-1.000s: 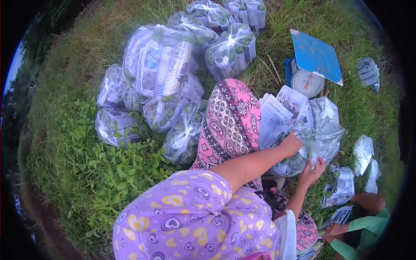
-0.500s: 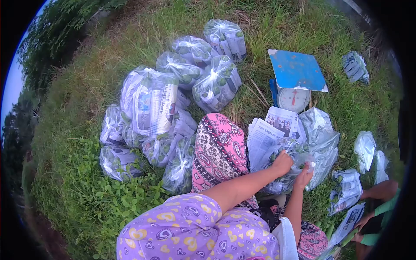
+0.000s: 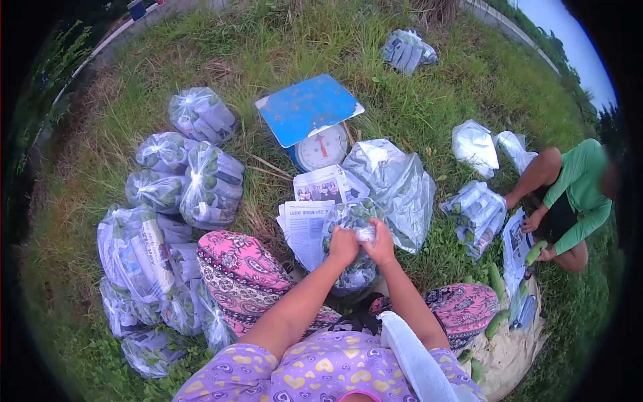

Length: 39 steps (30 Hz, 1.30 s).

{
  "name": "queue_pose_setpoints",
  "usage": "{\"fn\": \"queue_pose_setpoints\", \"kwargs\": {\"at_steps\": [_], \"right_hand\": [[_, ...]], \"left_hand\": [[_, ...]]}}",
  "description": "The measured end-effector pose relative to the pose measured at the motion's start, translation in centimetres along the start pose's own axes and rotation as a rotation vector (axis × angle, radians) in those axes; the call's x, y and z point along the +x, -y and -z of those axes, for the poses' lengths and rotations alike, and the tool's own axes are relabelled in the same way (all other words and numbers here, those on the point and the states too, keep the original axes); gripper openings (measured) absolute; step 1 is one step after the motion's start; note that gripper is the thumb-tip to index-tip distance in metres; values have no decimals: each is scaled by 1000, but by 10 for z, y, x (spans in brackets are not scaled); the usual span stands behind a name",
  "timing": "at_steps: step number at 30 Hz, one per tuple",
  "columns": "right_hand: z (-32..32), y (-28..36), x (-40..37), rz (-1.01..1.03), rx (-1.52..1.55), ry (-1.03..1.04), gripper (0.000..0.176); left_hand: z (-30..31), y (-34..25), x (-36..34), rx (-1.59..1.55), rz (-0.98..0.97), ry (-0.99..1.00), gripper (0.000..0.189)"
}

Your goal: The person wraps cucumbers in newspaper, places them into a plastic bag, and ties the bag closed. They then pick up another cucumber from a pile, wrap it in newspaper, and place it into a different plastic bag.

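My left hand [image 3: 344, 245] and my right hand [image 3: 381, 242] meet at the gathered top of a clear plastic bag [image 3: 353, 264] full of green vegetables, and both grip its neck. The bag stands on the grass between my knees in pink patterned trousers. Sheets of newspaper [image 3: 306, 224] lie just left of it. An empty crumpled clear bag [image 3: 395, 184] lies behind it to the right.
A blue-topped weighing scale [image 3: 315, 127] stands beyond the newspaper. Several tied bags of vegetables [image 3: 181, 181] are piled on the left. A person in a green sleeve [image 3: 576, 194] crouches at the right, handling a cucumber [image 3: 535, 252] over newspaper. More bags lie on the grass behind.
The view has swung to the right, so the bag pile sits further left. My hands have come together on the bag's neck; before they were apart on the open top.
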State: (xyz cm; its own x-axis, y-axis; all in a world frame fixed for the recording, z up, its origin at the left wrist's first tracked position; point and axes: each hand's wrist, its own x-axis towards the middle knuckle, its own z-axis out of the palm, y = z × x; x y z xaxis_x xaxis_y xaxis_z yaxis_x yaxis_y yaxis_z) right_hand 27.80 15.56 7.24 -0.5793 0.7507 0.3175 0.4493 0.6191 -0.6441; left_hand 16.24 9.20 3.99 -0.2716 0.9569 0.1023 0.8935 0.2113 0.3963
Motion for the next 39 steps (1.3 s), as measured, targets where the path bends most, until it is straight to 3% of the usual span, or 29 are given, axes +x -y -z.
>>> {"fn": "queue_pose_setpoints", "kwargs": {"at_steps": [2, 5, 6, 7, 10, 11, 13, 17, 20, 22, 23, 25, 28, 29, 30, 31, 36, 39], "right_hand": [[5, 9, 1, -7, -33, 69, 45], [-3, -2, 0, -2, -71, 61, 45], [-6, -8, -3, -4, -86, 37, 45], [-1, -3, -1, -89, -99, 100, 34], [-12, -15, 5, -242, 175, -128, 16], [-12, -13, 6, -373, 410, -157, 14], [0, 11, 16, -610, 893, -206, 21], [7, -10, 13, -645, 1038, -75, 30], [12, -12, 15, -541, 784, 108, 30], [4, -32, 13, -459, 434, 146, 31], [3, -39, 13, -513, 320, 189, 22], [7, -31, 10, -255, 17, 169, 15], [12, -17, 15, 51, -229, 253, 13], [10, -14, 17, 113, -273, 277, 13], [9, -13, 17, 175, -316, 300, 13], [8, -12, 20, 187, -395, 393, 13], [5, -14, 25, 126, -520, 455, 17], [3, -16, 24, 160, -541, 409, 20]], "left_hand": [[-28, 10, -4, -121, 78, -113, 16], [16, -8, -3, -203, 161, -25, 17], [10, -5, -1, -100, 94, -11, 18], [1, -1, 2, 0, 23, 4, 19], [-2, 1, 2, 46, -75, 33, 17], [1, 0, 2, 22, -79, 39, 16], [0, 1, 4, -1, -74, 26, 16], [1, 3, 8, -187, 6, -28, 15], [16, 4, 15, -617, 208, 60, 15], [13, 13, 20, -984, 387, 34, 16], [9, 21, 21, -958, 399, 25, 15], [1, 28, 23, -918, 403, 4, 15], [10, 13, 18, -505, 221, -155, 15], [12, 9, 18, -428, 274, -43, 15], [15, 6, 15, -402, 208, 23, 16], [20, 2, 13, -375, 141, 87, 17], [23, 10, 19, -497, -63, 292, 38], [25, 14, 18, -547, -64, 343, 51]]}}
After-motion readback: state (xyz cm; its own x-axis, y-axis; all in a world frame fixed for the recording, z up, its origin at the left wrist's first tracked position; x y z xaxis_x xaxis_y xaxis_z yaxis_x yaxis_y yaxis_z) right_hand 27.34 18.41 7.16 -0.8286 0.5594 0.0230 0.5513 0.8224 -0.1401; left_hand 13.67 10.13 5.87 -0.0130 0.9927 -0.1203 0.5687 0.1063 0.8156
